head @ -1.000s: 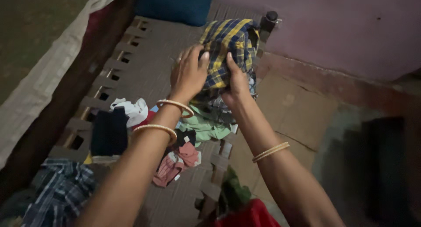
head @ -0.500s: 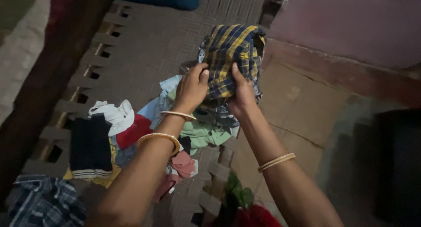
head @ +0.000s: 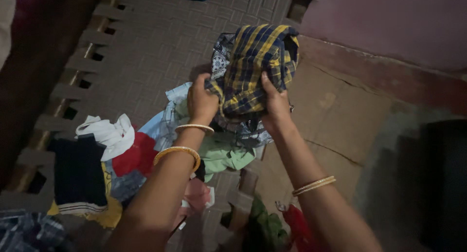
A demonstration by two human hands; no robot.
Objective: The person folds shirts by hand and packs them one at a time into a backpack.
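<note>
No packages, labels, signs or screens show in this view. From twelve o'clock down to six o'clock there is only cloth, woven webbing and bare floor, and nothing printed, boxed or lit can be made out anywhere in the dim frame.

Woven cot (head: pixel 160 47) carries white cloth (head: pixel 109 132), red cloth (head: pixel 136 154), green garment (head: pixel 224 154), dark folded garment (head: pixel 78 174). Pink wall (head: pixel 389 23) beyond.
</note>
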